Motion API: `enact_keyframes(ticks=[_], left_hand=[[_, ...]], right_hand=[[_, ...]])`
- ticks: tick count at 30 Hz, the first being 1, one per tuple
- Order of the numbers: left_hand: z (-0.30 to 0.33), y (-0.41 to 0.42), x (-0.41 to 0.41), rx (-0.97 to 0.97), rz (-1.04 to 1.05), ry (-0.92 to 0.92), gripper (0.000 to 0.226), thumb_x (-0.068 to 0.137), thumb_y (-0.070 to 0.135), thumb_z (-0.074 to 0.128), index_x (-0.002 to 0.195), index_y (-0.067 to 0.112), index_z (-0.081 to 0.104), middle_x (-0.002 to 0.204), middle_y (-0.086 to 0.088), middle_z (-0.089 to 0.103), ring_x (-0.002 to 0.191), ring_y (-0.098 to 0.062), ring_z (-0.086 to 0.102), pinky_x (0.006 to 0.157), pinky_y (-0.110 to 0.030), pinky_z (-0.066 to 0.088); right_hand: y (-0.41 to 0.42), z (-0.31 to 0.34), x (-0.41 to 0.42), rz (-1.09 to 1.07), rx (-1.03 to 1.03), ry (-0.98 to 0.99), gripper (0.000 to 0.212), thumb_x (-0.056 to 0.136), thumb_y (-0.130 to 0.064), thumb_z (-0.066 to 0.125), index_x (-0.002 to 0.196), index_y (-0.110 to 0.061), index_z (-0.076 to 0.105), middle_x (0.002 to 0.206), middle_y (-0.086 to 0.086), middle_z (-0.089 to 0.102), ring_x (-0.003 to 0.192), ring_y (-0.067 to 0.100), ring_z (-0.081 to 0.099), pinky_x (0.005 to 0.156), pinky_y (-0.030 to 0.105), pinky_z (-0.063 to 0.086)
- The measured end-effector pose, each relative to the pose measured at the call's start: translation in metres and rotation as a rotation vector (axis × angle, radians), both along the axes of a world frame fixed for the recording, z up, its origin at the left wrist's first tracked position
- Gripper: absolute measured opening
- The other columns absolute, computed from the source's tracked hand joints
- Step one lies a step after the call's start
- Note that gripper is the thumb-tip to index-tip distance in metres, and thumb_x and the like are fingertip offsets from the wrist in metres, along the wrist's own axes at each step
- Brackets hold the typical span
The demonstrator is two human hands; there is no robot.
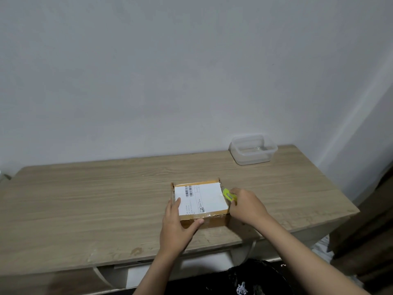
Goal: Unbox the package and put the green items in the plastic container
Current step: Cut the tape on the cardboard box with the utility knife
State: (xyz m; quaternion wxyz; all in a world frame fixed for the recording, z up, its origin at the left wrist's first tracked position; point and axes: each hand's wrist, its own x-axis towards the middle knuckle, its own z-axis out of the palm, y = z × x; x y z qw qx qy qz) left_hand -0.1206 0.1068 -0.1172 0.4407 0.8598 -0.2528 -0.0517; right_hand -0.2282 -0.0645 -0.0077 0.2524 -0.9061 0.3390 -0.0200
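A small cardboard package (pixel 209 222) with a white shipping label on top lies closed and taped near the table's front edge. My left hand (pixel 177 227) grips its front left corner, thumb against the front face and fingers on the label. My right hand (pixel 246 206) sits at the package's right side, shut on a small yellow-green cutter (pixel 228 195) whose tip touches the right top edge. A clear plastic container (pixel 253 150), open and with nothing visible inside, stands at the back right of the table.
The light wooden table (pixel 95 201) stands against a plain white wall. Its right edge lies close beyond the container, with dark wooden furniture (pixel 370 231) to the right. Dark patterned clothing shows below the table's front edge.
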Motion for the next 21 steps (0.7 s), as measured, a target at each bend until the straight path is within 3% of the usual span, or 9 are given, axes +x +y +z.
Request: enact_keyframes(ticks=[3,8,11,21], left_hand=[[0.001,-0.001,-0.001,0.004,0.01,0.005,0.102,0.057,0.074,0.06,0.141,0.024,0.032,0.155,-0.002,0.025,0.144,-0.015,0.017,0.106,-0.022,0.019],[-0.001,-0.002,-0.003,-0.003,0.023,-0.005,0.096,0.065,0.061,0.071,0.142,0.022,0.03,0.155,-0.002,0.025,0.144,-0.016,0.016,0.108,-0.023,0.018],[-0.001,-0.002,-0.003,-0.002,0.027,-0.003,0.096,0.066,0.06,0.071,0.143,0.021,0.03,0.155,-0.003,0.025,0.144,-0.016,0.016,0.108,-0.023,0.018],[0.001,-0.003,-0.004,-0.015,0.036,0.015,0.096,0.066,0.057,0.073,0.143,0.022,0.029,0.155,-0.003,0.025,0.144,-0.016,0.016,0.11,-0.027,0.021]], right_hand=[[-0.001,0.008,0.0,0.023,-0.002,0.032,0.039,0.078,-0.008,0.048,0.115,-0.013,0.06,0.102,0.012,0.069,0.088,0.029,0.062,0.066,0.029,0.049],[-0.001,0.018,-0.003,0.06,-0.007,0.095,0.031,0.077,-0.009,0.048,0.105,-0.012,0.062,0.082,0.006,0.062,0.055,0.018,0.052,0.053,0.025,0.046],[0.0,0.018,-0.007,0.056,-0.005,0.1,0.032,0.076,-0.01,0.046,0.103,-0.01,0.061,0.088,0.01,0.066,0.061,0.024,0.055,0.06,0.036,0.055],[-0.004,0.015,-0.041,0.064,0.045,0.098,0.037,0.077,-0.012,0.051,0.112,-0.02,0.063,0.085,0.003,0.061,0.054,0.01,0.05,0.055,0.024,0.042]])
